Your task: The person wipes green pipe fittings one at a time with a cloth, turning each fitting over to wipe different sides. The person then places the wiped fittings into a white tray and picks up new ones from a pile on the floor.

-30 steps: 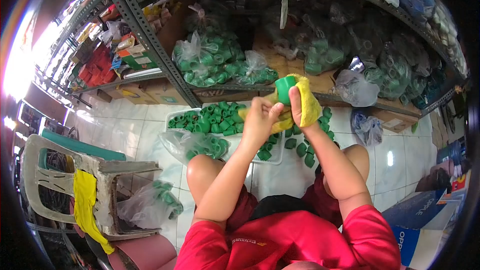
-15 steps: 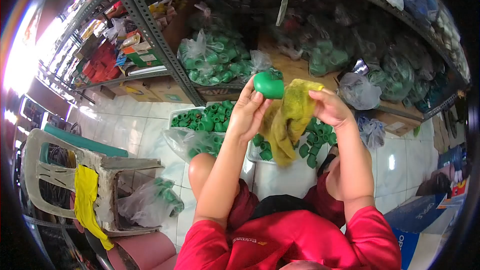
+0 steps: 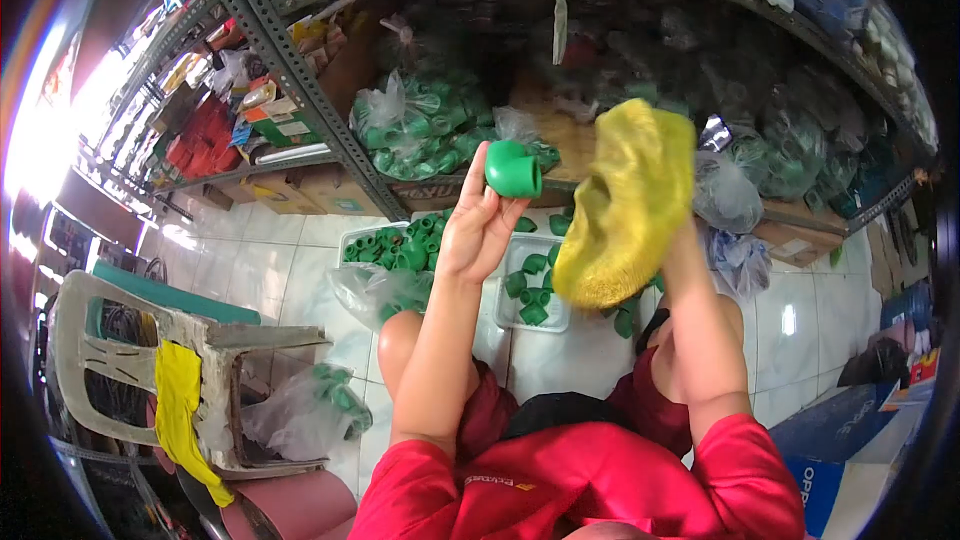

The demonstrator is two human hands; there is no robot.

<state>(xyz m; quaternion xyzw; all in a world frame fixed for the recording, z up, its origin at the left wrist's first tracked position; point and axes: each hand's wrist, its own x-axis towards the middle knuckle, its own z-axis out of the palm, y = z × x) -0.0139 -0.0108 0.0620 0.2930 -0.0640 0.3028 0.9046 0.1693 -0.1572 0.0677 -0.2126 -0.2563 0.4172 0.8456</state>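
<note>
A shiny green pipe elbow point(image 3: 513, 172) is pinched in my left hand point(image 3: 476, 235), its round opening facing right. My right hand point(image 3: 682, 240) is mostly hidden behind a yellow cloth point(image 3: 630, 200) that it holds up, spread out and slightly blurred. The cloth and the elbow are apart. Below them on the floor, a white tray point(image 3: 548, 324) holds several green fittings point(image 3: 533, 300). More green fittings lie to its right, partly behind the cloth.
Another tray of small green fittings point(image 3: 400, 245) stands left of my left forearm, beside a clear plastic bag point(image 3: 365, 290). A worn plastic chair point(image 3: 215, 380) with a yellow cloth point(image 3: 180, 410) is at the left. Metal shelving point(image 3: 300, 80) holds bagged fittings ahead.
The yellow cloth has moved away from the elbow, up and to the right, and spread out over my right hand. The elbow has shifted slightly left and turned, showing its opening.
</note>
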